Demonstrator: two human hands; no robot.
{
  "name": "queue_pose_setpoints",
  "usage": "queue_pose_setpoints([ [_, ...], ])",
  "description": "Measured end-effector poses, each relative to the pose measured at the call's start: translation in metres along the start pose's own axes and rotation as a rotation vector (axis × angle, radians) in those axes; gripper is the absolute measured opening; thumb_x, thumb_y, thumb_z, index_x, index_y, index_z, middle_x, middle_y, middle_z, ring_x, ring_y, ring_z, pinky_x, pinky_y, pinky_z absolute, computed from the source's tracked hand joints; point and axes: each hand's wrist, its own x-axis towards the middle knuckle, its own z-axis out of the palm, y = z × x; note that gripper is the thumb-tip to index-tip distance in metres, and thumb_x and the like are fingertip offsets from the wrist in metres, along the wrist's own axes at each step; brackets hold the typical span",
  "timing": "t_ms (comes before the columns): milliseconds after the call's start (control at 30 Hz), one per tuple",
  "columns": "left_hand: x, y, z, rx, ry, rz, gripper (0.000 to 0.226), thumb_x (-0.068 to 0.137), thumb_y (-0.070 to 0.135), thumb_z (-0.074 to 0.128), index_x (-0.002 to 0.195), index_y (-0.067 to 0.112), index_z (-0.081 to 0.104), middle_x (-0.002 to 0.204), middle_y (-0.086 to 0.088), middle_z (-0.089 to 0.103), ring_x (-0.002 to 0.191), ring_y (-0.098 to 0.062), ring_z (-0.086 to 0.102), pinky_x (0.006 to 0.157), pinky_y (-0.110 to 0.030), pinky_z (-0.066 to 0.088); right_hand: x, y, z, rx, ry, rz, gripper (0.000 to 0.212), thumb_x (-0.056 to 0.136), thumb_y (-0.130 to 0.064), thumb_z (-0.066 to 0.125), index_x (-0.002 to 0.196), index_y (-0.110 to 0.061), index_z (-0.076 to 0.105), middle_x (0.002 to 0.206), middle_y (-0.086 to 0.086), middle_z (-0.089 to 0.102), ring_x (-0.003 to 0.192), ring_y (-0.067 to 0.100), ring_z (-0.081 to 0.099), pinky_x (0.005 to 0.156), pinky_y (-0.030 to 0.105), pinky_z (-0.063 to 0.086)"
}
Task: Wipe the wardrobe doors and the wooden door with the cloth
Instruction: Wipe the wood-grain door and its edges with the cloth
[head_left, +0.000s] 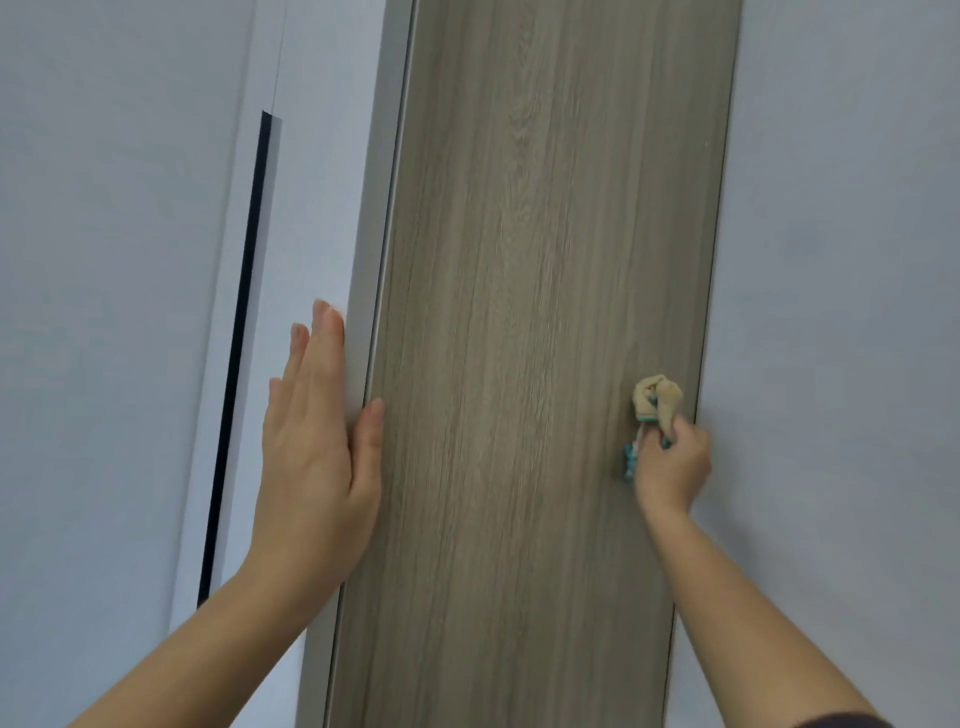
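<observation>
Your right hand (672, 467) is closed in a tight grip around the bunched beige cloth with teal trim (655, 399), pressing it against the tall grey-brown wood-grain door panel (519, 364) near its right edge. The panel's long axis runs up and down, and most of its unwiped-looking width lies to the left of the cloth, so strokes likely go that way (or along the grain). Your left hand (317, 441) lies flat and open, holding nothing, on the smooth white wardrobe door (130, 312) with its thumb on the wood panel's left edge.

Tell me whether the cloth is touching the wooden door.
Touching. The head view shows the cloth, bunched in the right hand, pressed against the wooden door.
</observation>
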Motion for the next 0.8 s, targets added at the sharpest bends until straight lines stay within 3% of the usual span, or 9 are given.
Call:
queue_pose_setpoints([
  [133,0.000,-0.001,0.000,-0.002,0.003,0.003,0.065,0.099,0.024,0.036,0.156,0.024,0.005,0.163,0.014,0.007,0.150,-0.005,0.003,0.121,-0.052,0.015,0.031,0.014,0.001,-0.090,-0.003,0.115,0.013,0.090,-0.008,0.054,0.084,-0.006,0.065,0.086,0.016,0.060,0.070,0.029,0.054,0.061,0.026,0.033],
  [267,-0.001,-0.001,0.001,-0.010,0.003,0.012,0.065,0.099,0.024,0.035,0.156,0.025,0.004,0.163,0.014,0.008,0.149,-0.003,0.002,0.121,-0.051,0.014,0.048,0.026,0.000,-0.131,-0.005,0.189,0.016,0.090,-0.007,0.051,0.078,-0.011,0.062,0.076,0.012,0.058,0.066,0.028,0.054,0.059,0.027,0.037],
  [500,-0.002,-0.001,0.002,-0.036,0.031,0.035,0.065,0.097,0.024,0.036,0.153,0.034,0.004,0.161,0.020,0.010,0.148,0.001,0.003,0.122,-0.048,0.014,0.064,0.053,-0.006,-0.216,-0.040,0.289,0.013,0.094,-0.006,0.050,0.088,-0.012,0.060,0.079,0.009,0.057,0.051,0.014,0.044,0.045,0.020,0.028],
  [800,-0.001,-0.003,0.004,-0.053,0.050,0.055,0.064,0.097,0.022,0.038,0.152,0.032,0.007,0.161,0.016,0.013,0.148,-0.001,0.006,0.121,-0.048,0.017,0.058,0.058,0.007,-0.181,0.034,0.287,0.017,0.085,-0.005,0.051,0.078,-0.017,0.061,0.083,0.015,0.066,0.075,0.033,0.062,0.063,0.035,0.051],
])
